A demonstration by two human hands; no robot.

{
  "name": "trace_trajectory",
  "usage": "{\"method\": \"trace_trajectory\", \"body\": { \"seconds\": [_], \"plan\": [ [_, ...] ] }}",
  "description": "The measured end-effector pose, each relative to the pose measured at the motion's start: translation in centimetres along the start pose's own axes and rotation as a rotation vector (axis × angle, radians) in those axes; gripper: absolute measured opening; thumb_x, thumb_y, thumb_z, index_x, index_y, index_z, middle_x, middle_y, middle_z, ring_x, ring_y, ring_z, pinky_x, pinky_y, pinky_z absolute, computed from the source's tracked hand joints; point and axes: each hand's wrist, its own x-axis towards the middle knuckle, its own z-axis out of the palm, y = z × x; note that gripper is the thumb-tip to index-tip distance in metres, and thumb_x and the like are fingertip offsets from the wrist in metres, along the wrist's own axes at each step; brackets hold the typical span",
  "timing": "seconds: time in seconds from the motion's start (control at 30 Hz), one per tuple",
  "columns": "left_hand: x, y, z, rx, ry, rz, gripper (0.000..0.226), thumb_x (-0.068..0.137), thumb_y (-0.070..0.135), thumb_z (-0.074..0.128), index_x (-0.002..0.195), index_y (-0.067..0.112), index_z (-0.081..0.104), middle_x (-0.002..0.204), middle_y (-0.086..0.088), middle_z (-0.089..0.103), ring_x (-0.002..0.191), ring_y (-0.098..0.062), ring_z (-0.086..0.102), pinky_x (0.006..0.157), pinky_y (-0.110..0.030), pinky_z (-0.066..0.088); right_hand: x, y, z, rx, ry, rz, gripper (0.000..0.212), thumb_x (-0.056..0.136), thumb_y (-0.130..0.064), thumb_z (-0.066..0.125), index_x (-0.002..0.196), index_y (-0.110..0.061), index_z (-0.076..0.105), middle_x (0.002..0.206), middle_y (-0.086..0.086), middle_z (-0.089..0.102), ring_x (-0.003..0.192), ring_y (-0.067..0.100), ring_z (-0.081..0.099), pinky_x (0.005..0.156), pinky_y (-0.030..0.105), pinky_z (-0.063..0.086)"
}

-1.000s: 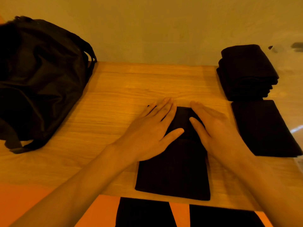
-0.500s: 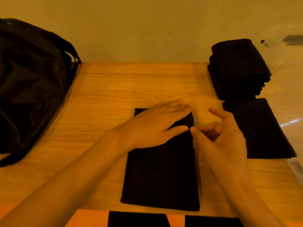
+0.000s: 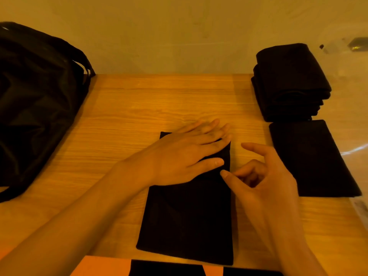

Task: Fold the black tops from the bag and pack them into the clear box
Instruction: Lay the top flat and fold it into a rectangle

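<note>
The black bag (image 3: 39, 106) slumps at the left end of the wooden table (image 3: 139, 104). My left hand (image 3: 179, 158) lies flat, fingers straight and together, pressing the far half of a folded black top (image 3: 189, 220) at the near edge. My right hand (image 3: 264, 186) sits just beside it, fingers loosely curled, gripping nothing, thumb tip at the cloth's right edge. Farther right are a stack of folded tops (image 3: 288, 82) and a single folded top (image 3: 312, 158), against the clear box (image 3: 354, 80); whether they lie inside it I cannot tell.
</note>
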Motion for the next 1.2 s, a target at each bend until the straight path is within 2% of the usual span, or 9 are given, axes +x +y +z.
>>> {"method": "trace_trajectory", "body": {
  "seconds": [0.23, 0.3, 0.37, 0.47, 0.57, 0.73, 0.93, 1.07, 1.2],
  "plan": [
    [-2.0, 0.2, 0.3, -0.062, 0.236, -0.073, 0.068, 0.102, 0.059, 0.004, 0.162, 0.025, 0.010, 0.170, 0.007, -0.001, 0.154, -0.003, -0.013, 0.125, -0.029, -0.008, 1.1, -0.2, -0.8, -0.171, -0.049, -0.075, 0.044, 0.076, -0.042, 0.078, 0.115, -0.036, 0.058, 0.075, -0.016, 0.067, 0.074, -0.004, 0.062, 0.064, 0.010, 0.048],
    [-3.5, 0.4, 0.2, -0.139, 0.379, -0.180, 0.070, 0.104, 0.059, 0.006, 0.161, 0.020, 0.016, 0.170, 0.006, 0.006, 0.155, -0.002, -0.005, 0.126, -0.029, -0.004, 1.4, -0.5, -1.0, -0.239, 0.014, -0.168, 0.036, 0.085, -0.050, 0.064, 0.115, -0.030, 0.063, 0.091, -0.018, 0.064, 0.081, -0.001, 0.062, 0.062, 0.013, 0.050],
    [-5.0, 0.9, 0.6, -0.154, 0.402, -0.276, 0.075, 0.102, 0.063, 0.003, 0.161, 0.019, 0.015, 0.170, 0.005, 0.006, 0.155, -0.002, -0.004, 0.127, -0.029, -0.002, 1.9, -1.1, -0.6, -0.405, 0.033, -0.338, 0.043, 0.099, -0.050, 0.045, 0.125, -0.021, 0.063, 0.116, -0.010, 0.062, 0.105, 0.004, 0.059, 0.083, 0.018, 0.049],
    [-6.2, 1.1, 2.3, -0.065, 0.310, -0.313, 0.083, 0.098, 0.068, -0.006, 0.162, 0.017, 0.010, 0.170, 0.002, 0.002, 0.155, -0.004, -0.008, 0.127, -0.031, -0.003, 2.8, -1.8, 1.1, -0.683, -0.202, -0.417, 0.069, 0.100, -0.054, 0.014, 0.156, -0.017, 0.033, 0.163, 0.000, 0.029, 0.151, 0.014, 0.021, 0.118, 0.027, 0.015],
    [-6.7, 0.1, 3.8, -0.038, 0.267, -0.284, 0.081, 0.098, 0.067, -0.008, 0.162, 0.018, 0.008, 0.170, 0.003, -0.002, 0.154, -0.004, -0.012, 0.126, -0.030, -0.006, 3.1, -1.5, 2.0, -0.892, -0.397, -0.369, 0.081, 0.089, -0.062, -0.014, 0.159, -0.022, -0.007, 0.167, -0.004, -0.013, 0.150, 0.006, -0.019, 0.115, 0.024, -0.016],
    [-7.3, -0.8, 4.4, -0.089, 0.315, -0.248, 0.078, 0.099, 0.066, -0.005, 0.162, 0.022, 0.007, 0.170, 0.007, -0.003, 0.154, -0.002, -0.012, 0.127, -0.033, -0.003, 2.6, -0.3, 1.7, -0.923, -0.456, -0.378, 0.087, 0.080, -0.072, -0.020, 0.154, -0.026, -0.024, 0.160, -0.008, -0.032, 0.145, 0.005, -0.034, 0.113, 0.024, -0.024],
    [-11.2, 2.3, 3.9, -0.169, 0.607, -0.240, 0.067, 0.105, 0.047, 0.039, 0.160, 0.012, 0.025, 0.170, -0.003, 0.012, 0.157, -0.017, 0.007, 0.127, -0.040, 0.015, -0.4, -0.2, -1.0, -0.740, -0.291, -0.612, 0.075, 0.098, -0.070, 0.013, 0.160, -0.028, 0.014, 0.169, -0.004, 0.000, 0.155, 0.010, -0.009, 0.125, 0.033, -0.002],
    [-15.0, 4.7, 7.2, 0.056, 0.523, 0.020, 0.060, 0.100, 0.048, 0.056, 0.146, 0.009, 0.053, 0.161, -0.009, 0.037, 0.152, -0.023, 0.030, 0.121, -0.041, 0.029, -6.1, 2.2, -1.6, -0.802, -0.309, -0.840, 0.064, 0.097, -0.066, 0.036, 0.143, -0.026, 0.053, 0.158, 0.003, 0.038, 0.149, 0.019, 0.031, 0.118, 0.033, 0.020],
    [-16.2, 4.8, 10.1, 0.113, 0.538, 0.019, 0.054, 0.101, 0.042, 0.057, 0.144, 0.011, 0.055, 0.156, -0.005, 0.046, 0.148, -0.017, 0.038, 0.119, -0.035, 0.034, -8.3, 5.0, -1.1, -0.767, -0.251, -0.876, 0.054, 0.094, -0.055, 0.049, 0.133, -0.020, 0.065, 0.145, 0.000, 0.055, 0.138, 0.016, 0.046, 0.112, 0.036, 0.040]
  ]
}}
